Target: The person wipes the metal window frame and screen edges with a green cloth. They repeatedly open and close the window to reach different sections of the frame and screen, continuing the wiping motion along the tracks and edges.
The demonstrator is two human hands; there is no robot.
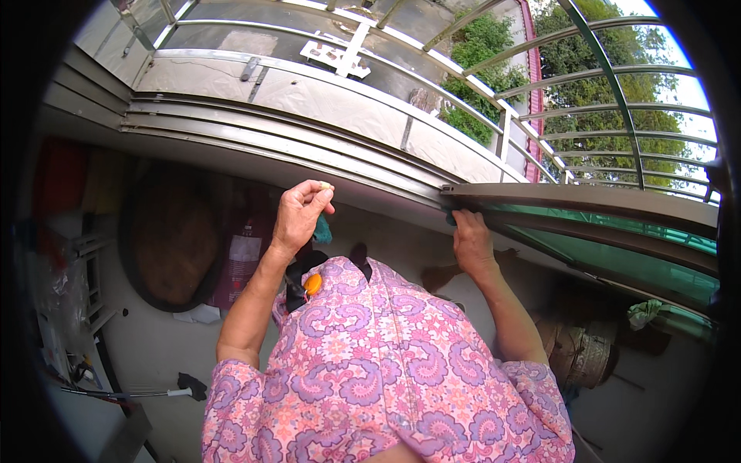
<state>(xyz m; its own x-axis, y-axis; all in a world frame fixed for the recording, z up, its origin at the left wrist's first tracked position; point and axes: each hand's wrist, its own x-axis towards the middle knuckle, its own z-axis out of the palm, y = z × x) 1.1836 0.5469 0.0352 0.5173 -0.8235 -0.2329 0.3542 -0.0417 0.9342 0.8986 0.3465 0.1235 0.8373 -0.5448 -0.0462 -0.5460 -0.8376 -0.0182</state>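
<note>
My left hand (300, 215) is raised before the windowsill, with a small pale yellow piece (325, 186) pinched between thumb and fingers. A teal-green cloth (322, 230) shows just below that hand; whether the hand holds it is hidden. At the near end of the sliding window sash (567, 199), my right hand (474, 242) has its fingers curled against the frame. A dark teal bit (450, 217) pokes out beside those fingertips, too small to name. The metal window track (278, 142) runs between and beyond both hands.
Metal railing bars (503, 130) stand outside the ledge (341, 113). Below the sill at left are a large round dark-rimmed object (171, 237) and a maroon bag (240, 266) bearing writing. A worn cylindrical object (579, 353) lies at lower right, near a pale green cloth (644, 313).
</note>
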